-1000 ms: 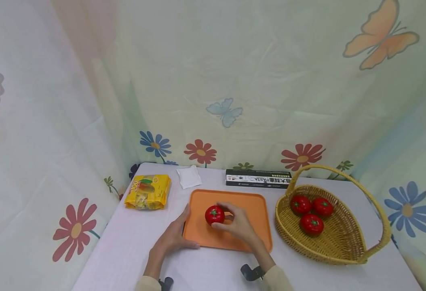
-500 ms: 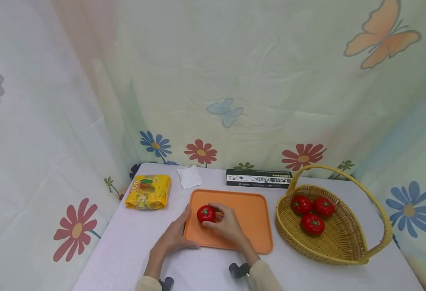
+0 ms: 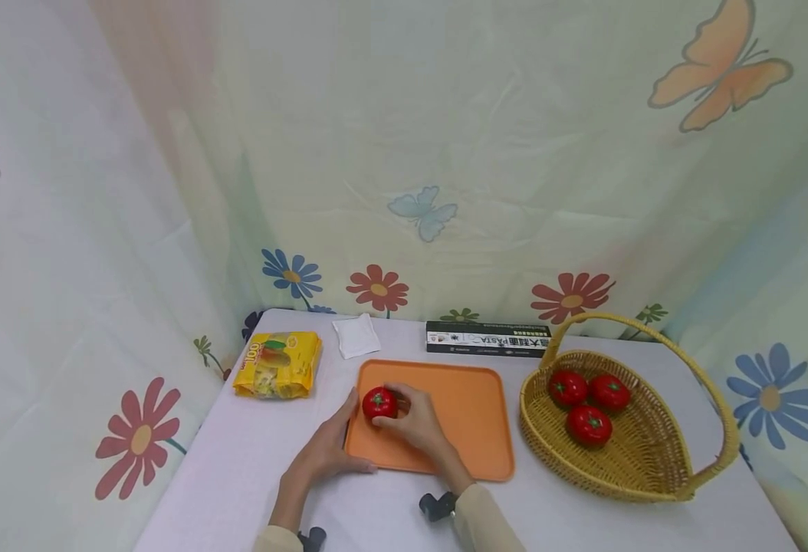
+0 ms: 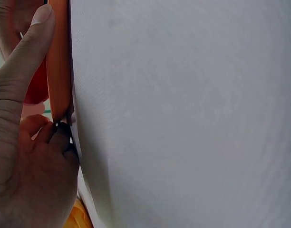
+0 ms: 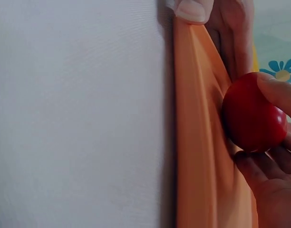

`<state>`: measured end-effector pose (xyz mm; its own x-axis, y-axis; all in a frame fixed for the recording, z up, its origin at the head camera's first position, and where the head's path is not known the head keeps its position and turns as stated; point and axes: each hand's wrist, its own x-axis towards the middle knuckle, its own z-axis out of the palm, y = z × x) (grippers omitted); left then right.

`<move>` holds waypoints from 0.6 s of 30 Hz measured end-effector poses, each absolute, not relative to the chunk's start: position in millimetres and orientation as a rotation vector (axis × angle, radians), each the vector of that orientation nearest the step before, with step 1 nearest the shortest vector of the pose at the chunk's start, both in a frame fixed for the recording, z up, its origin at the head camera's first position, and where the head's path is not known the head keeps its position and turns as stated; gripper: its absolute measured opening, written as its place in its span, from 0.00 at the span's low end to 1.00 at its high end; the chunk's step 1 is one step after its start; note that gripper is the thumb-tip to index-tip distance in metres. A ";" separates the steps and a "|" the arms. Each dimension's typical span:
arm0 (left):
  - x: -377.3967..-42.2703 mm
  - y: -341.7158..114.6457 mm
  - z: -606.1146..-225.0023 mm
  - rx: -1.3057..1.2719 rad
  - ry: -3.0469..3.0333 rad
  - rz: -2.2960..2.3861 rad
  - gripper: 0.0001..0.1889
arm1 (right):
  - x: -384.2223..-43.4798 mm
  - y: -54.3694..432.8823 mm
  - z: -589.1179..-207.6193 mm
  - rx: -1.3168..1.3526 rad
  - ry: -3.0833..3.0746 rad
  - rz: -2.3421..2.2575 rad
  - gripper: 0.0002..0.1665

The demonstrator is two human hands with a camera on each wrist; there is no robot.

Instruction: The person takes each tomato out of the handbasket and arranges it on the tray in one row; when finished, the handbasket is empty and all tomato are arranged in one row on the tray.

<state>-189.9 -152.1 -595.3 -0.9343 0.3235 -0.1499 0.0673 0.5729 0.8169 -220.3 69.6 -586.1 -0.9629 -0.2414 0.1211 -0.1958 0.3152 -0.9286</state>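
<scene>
My right hand [image 3: 418, 420] holds a shiny red tomato [image 3: 379, 403] with a green star-shaped top between thumb and fingers. The tomato is over the left part of an orange rectangular tray [image 3: 466, 418]. In the right wrist view the tomato [image 5: 252, 114] is low at the tray's surface; whether it touches is hard to tell. My left hand [image 3: 328, 448] holds the tray's near left corner, thumb along the front edge and fingers along the left side. The left wrist view shows its thumb [image 4: 33, 38] against the tray's rim [image 4: 60, 71].
Right of the tray stands a wicker basket [image 3: 652, 468] with a tall handle and three red tomatoes [image 3: 589, 425] inside. A black and white pasta box [image 3: 487, 339] lies behind the tray. A yellow packet [image 3: 278, 365] and a white sachet [image 3: 356, 336] lie at the back left.
My right hand has carried the tomato leftward across the tray, from near its middle to its left side. My left hand has stayed at the tray's corner.
</scene>
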 end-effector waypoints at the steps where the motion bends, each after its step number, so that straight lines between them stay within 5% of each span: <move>1: -189.7 -151.9 -595.1 0.328 2.528 1.295 0.74 | -220.4 69.2 -587.2 -0.418 2.513 -1.769 0.37; 18: -188.8 -151.3 -593.2 0.329 2.521 1.310 0.74 | -225.2 64.5 -594.9 -0.431 2.413 -1.857 0.39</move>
